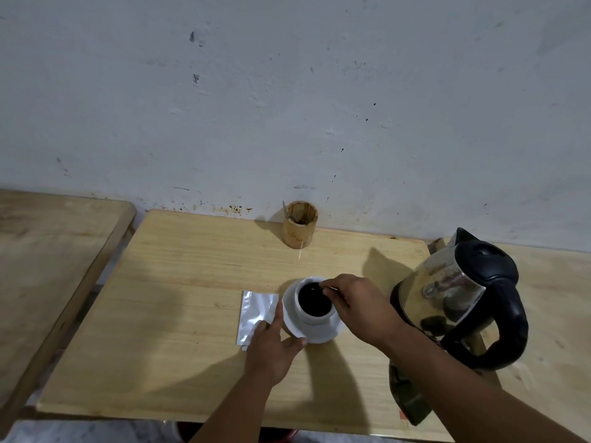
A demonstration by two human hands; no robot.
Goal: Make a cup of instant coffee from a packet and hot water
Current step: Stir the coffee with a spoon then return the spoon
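Three wooden tables stand along the wall (287, 91); the middle table (192, 276) carries the work, a second table (48, 251) sits off its left edge and a third table (550, 298) off its right. One steel kettle (460, 298) with a black lid and handle stands at the middle table's right edge. Two hands work near the table's centre. The right hand (361, 302) hovers over the one white cup (315, 302), its fingers pressed together in a pinch on one thin spoon (319, 287) whose end dips into the dark coffee filling the cup. The left hand (271, 343) lies flat on the table, fingers spread, thumb touching the near rim of the one white saucer (323, 334) under the cup, fingertips overlapping the near right corner of the one silver packet (257, 313), which lies flat just left of the saucer. One bamboo holder (300, 223) stands at the far edge against the wall, with one metal utensil handle (285, 211) leaning inside it. One dark folded cloth (409, 398) hangs at the near right corner.
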